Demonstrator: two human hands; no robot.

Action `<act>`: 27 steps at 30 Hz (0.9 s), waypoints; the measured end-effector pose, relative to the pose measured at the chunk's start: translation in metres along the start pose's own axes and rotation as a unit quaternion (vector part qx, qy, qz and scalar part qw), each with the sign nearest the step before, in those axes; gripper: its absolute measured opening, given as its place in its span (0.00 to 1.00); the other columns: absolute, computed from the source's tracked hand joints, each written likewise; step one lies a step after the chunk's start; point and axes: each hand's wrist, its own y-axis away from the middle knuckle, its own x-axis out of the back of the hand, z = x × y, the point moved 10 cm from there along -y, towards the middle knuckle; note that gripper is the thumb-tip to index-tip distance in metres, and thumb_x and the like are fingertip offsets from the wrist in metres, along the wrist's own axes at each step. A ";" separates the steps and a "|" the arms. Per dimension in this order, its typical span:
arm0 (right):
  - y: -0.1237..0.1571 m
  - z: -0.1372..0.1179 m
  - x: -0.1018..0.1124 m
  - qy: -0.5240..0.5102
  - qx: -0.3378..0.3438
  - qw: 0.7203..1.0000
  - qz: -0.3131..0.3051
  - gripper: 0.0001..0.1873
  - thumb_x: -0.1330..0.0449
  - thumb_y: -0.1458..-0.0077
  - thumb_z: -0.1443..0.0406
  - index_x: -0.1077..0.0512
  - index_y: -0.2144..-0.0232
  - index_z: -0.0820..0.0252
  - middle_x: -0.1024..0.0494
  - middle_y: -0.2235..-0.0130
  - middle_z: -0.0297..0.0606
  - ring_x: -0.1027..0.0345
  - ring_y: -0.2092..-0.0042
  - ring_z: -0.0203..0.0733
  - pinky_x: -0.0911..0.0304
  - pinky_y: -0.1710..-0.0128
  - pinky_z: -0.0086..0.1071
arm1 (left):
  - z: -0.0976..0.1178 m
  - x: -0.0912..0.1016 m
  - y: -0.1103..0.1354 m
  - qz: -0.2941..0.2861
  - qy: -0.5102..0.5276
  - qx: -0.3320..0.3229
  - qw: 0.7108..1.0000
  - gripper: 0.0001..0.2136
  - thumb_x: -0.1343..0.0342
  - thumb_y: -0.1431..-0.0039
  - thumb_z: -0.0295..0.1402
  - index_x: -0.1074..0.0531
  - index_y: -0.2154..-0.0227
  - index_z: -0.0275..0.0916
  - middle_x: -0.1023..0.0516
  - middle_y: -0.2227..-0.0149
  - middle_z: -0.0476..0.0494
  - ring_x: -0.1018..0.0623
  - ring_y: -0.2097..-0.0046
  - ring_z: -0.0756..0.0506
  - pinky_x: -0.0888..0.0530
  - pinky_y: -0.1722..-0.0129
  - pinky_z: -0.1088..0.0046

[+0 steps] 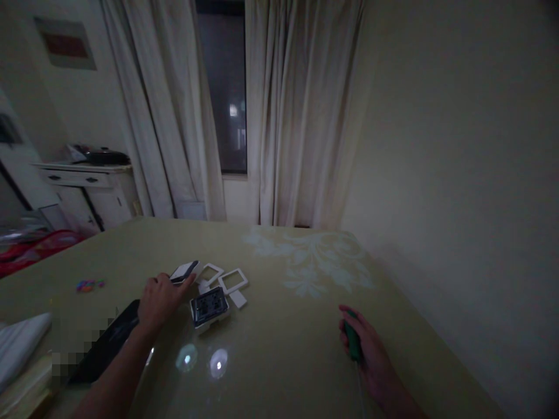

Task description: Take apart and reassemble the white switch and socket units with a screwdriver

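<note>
My left hand (158,301) reaches over the left part of the table, its fingers closed at the near edge of a white wall-switch-like unit (183,272) with a dark border. Just right of that hand sits a similar unit (209,306), white-sided with a black top. Two white rectangular frames (233,281) and a small white plate (238,299) lie beside it. Off to the right, my right hand (364,349) is wrapped round the green handle of a screwdriver (353,337). Its thin shaft points down toward me.
The table (279,349) has a glossy cover with a pale leaf pattern. A black flat object (107,346) lies under my left forearm. Small colourful pieces (89,285) and a white packet (21,343) are at the left. A wall (471,174) borders the right side.
</note>
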 end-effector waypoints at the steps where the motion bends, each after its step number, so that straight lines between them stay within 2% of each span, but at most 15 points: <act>1: 0.000 0.003 -0.001 -0.001 -0.002 1.000 -0.001 0.33 0.23 0.64 0.51 0.21 0.56 0.57 0.22 0.73 0.31 0.32 0.73 0.37 0.41 0.76 0.28 | 0.001 0.001 -0.001 0.002 -0.003 -0.004 1.000 0.35 0.50 0.37 0.58 0.24 0.44 0.29 0.20 0.50 0.20 0.24 0.43 0.18 0.27 0.50 0.48; 6: 0.002 0.011 -0.006 0.001 -0.008 1.000 -0.008 0.32 0.23 0.63 0.50 0.21 0.56 0.57 0.23 0.73 0.31 0.31 0.73 0.38 0.41 0.76 0.28 | 0.002 -0.001 -0.014 -0.002 -0.032 0.016 0.999 0.36 0.52 0.36 0.56 0.26 0.44 0.23 0.21 0.48 0.17 0.25 0.42 0.15 0.28 0.50 0.49; 11: 0.004 0.013 -0.002 0.004 -0.012 1.000 -0.003 0.33 0.22 0.65 0.49 0.21 0.57 0.57 0.21 0.72 0.33 0.29 0.70 0.41 0.36 0.72 0.30 | 0.000 -0.009 -0.029 0.001 -0.047 0.048 0.998 0.44 0.54 0.39 0.57 0.30 0.44 0.10 0.24 0.46 0.05 0.25 0.41 0.15 0.28 0.48 0.48; 13: 0.004 0.013 -0.001 0.008 -0.014 1.000 0.000 0.33 0.22 0.65 0.49 0.21 0.57 0.56 0.21 0.71 0.33 0.28 0.69 0.42 0.34 0.71 0.31 | 0.000 -0.014 -0.032 0.001 -0.049 0.050 0.998 0.46 0.54 0.42 0.58 0.30 0.44 0.08 0.25 0.45 0.03 0.25 0.41 0.16 0.28 0.46 0.49; 19: 0.001 0.018 0.001 0.035 -0.014 0.999 0.000 0.33 0.22 0.64 0.49 0.20 0.56 0.56 0.21 0.71 0.33 0.30 0.70 0.40 0.37 0.73 0.30 | -0.001 -0.027 -0.037 -0.004 -0.049 0.017 0.999 0.46 0.52 0.47 0.57 0.28 0.45 0.10 0.22 0.47 0.06 0.25 0.41 0.16 0.29 0.43 0.47; 22: 0.000 0.018 0.002 0.042 -0.012 0.999 0.002 0.35 0.21 0.66 0.49 0.20 0.56 0.57 0.21 0.70 0.34 0.29 0.67 0.42 0.34 0.71 0.30 | -0.001 -0.023 -0.035 0.002 -0.044 -0.005 0.999 0.46 0.51 0.47 0.57 0.28 0.46 0.10 0.23 0.47 0.04 0.27 0.40 0.13 0.30 0.42 0.42; 24: 0.001 0.018 0.002 0.041 -0.015 0.999 0.001 0.35 0.20 0.66 0.50 0.20 0.55 0.57 0.21 0.69 0.34 0.28 0.66 0.43 0.33 0.71 0.30 | 0.004 -0.018 -0.026 0.011 -0.029 -0.032 0.999 0.46 0.51 0.44 0.58 0.30 0.42 0.12 0.24 0.44 0.04 0.29 0.37 0.12 0.32 0.40 0.39; 27: 0.002 0.016 0.002 0.036 -0.019 0.999 0.004 0.35 0.20 0.66 0.52 0.20 0.54 0.56 0.21 0.67 0.34 0.28 0.65 0.42 0.32 0.71 0.30 | 0.028 -0.019 0.005 -0.008 0.014 -0.120 0.993 0.39 0.54 0.35 0.57 0.32 0.35 0.27 0.25 0.36 0.19 0.29 0.32 0.23 0.33 0.35 0.47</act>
